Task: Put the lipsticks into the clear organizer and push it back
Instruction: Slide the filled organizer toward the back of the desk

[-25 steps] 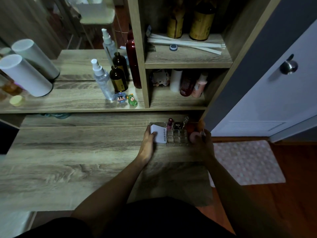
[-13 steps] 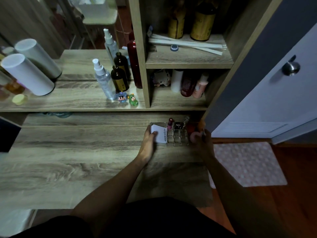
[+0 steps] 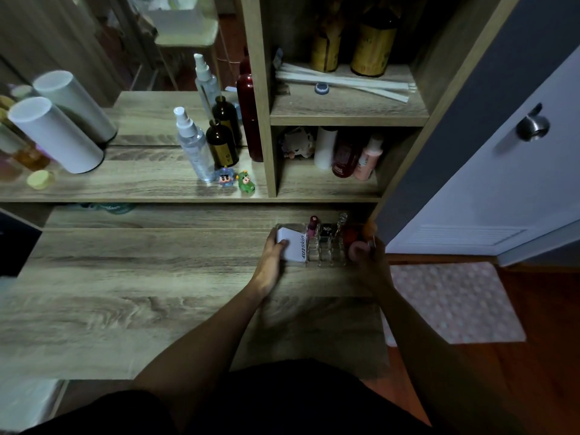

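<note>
The clear organizer stands on the wooden desk near its back right corner, under the shelf. A pink lipstick, a black one and a clear-capped tube stand upright in its cells. A white box marked "4U2skin" fills its left end. My left hand grips that left end, thumb on the white box. My right hand holds the right end, beside a pink round item and something red behind it.
Above the desk, a shelf carries spray bottles, brown bottles, two small figurines and white cylinders. Cubbies on the right hold more bottles. To the right are a white door and a pink mat.
Both hands have stayed on the organizer's ends. The organizer has barely shifted; only the camera view moved slightly.
</note>
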